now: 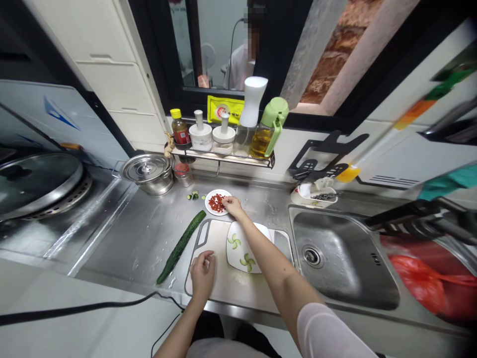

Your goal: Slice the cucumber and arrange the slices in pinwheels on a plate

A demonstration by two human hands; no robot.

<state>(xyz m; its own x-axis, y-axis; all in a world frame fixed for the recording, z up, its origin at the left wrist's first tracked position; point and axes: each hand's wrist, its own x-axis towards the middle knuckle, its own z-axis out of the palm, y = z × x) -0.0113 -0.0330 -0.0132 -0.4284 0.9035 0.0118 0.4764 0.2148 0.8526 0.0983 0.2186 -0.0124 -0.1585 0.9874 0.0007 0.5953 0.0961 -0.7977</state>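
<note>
My right hand reaches over the small white plate of red berries, its fingertips pinched at the berries; what they hold is too small to make out. Hovering over the left part of the cutting board is my left hand, its fingers curled and partly bent together. A white square plate lies on the board, bearing green slices set out in pinwheel shapes; my right forearm covers part of it. The long green cucumber rests on the counter left of the board.
Cucumber scraps lie beside the berry plate. A lidded steel pot stands back left, with a large covered pan farther left. The sink is at right. Bottles and jars line a wall shelf. A person shows behind the window.
</note>
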